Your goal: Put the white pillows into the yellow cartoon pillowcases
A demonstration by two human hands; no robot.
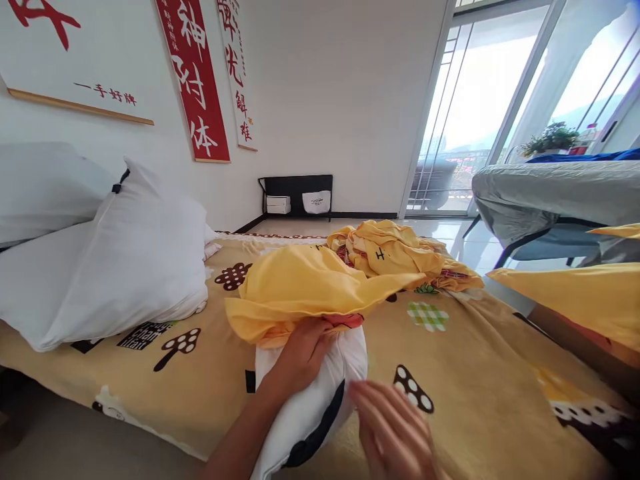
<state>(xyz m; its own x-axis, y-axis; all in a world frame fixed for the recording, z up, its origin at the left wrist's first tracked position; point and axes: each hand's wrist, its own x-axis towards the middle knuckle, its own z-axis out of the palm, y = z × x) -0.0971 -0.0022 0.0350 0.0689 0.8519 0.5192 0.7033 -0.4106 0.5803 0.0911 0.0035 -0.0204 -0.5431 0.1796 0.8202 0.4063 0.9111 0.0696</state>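
Note:
In front of me a white pillow [300,417] with a black edging strip is partly inside a yellow pillowcase [310,280]. My left hand [303,357] grips the pillow at the mouth of the case, its fingertips hidden under the yellow hem. My right hand [393,427], blurred by motion, is at the pillow's right side with its fingers stretched out and nothing seen in them. Whether its fingertips touch the pillow I cannot tell. Pink-red cloth shows inside the case's mouth.
A patterned tan blanket [480,347] covers the bed. White pillows [145,267] are piled at left, and crumpled yellow cloths [395,247] lie behind the pillowcase. More yellow cloth [575,293] hangs at right, near a grey-covered table [560,190].

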